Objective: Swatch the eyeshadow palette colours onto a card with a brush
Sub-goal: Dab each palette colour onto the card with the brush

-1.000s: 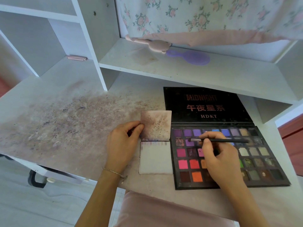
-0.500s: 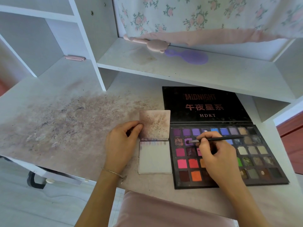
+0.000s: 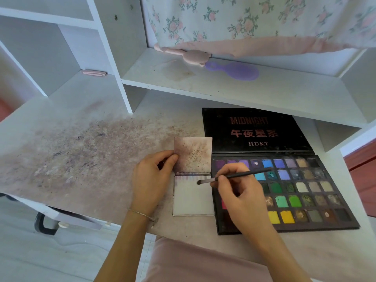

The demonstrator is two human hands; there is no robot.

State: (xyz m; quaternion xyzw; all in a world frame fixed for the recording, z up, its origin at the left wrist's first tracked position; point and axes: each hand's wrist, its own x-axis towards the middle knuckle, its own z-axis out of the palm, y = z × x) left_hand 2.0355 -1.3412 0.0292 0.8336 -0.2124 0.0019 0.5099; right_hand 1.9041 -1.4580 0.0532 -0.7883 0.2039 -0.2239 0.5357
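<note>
the left hand pinches the left edge of the folded white card, thumb against its stained upper flap; judging by the grip, that keeps the flap back and the card from sliding under a stroke. the lower leaf lies flat on the powder-stained white desk, touching the left side of the open black eyeshadow palette, so the reach from pan to card is short. a thin band of purple and blue marks runs along the fold; the rest of the leaf is nearly bare, so most of the swatching looks undone.

the right hand grips the slim black brush like a pen, fingers curled round the handle, which angles up and right over the pans. the dark tip is over the card's upper right part, just under the band; whether it touches the paper i cannot tell.

the palette's lid lies flat behind its pans. on the shelf above are a purple hairbrush and a pink handled item, well apart from the work, under a floral cloth. nothing stands between brush and card; the right hand covers the palette's leftmost pans.
</note>
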